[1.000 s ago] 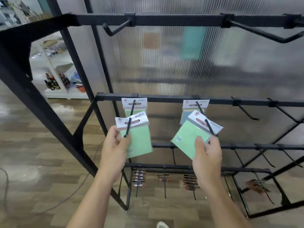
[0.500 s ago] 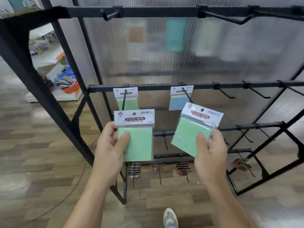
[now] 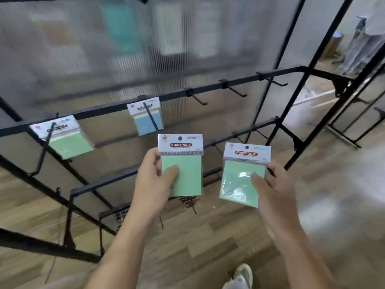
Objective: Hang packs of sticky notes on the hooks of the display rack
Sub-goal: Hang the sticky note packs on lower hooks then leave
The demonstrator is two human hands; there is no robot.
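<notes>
1. Ribbed translucent panelling (image 3: 187, 49) backs the black display rack (image 3: 41, 246), which stands on a wooden floor (image 3: 218, 236); much of the view is smeared by motion.
2. Two packs are found already hung on the rack: a hung green pack (image 3: 70, 142) at 9 o'clock of the view and a hung blue pack (image 3: 146, 122) at 11 o'clock.
3. The left hand (image 3: 154, 182) is clasped on the first green pack (image 3: 185, 170), thumb laid on its face, just below the view's centre. The right hand (image 3: 273, 192) is clasped likewise on the second green pack (image 3: 239, 180), at 3 o'clock of the first. Both are held upright, clear of every hook, hang-holes unthreaded.
4. Change noted: one second earlier both held packs were raised against the tips of the two occupied hooks. Half a second earlier they had been drawn back. Now the view is swung rightward, and three empty hooks (image 3: 196, 98) are brought in at 1 o'clock of the hands.
5. Judgement: nothing further has been hung. The occupied hooks appear to have been passed over, and the empty hooks are taken as the likely destination.
</notes>
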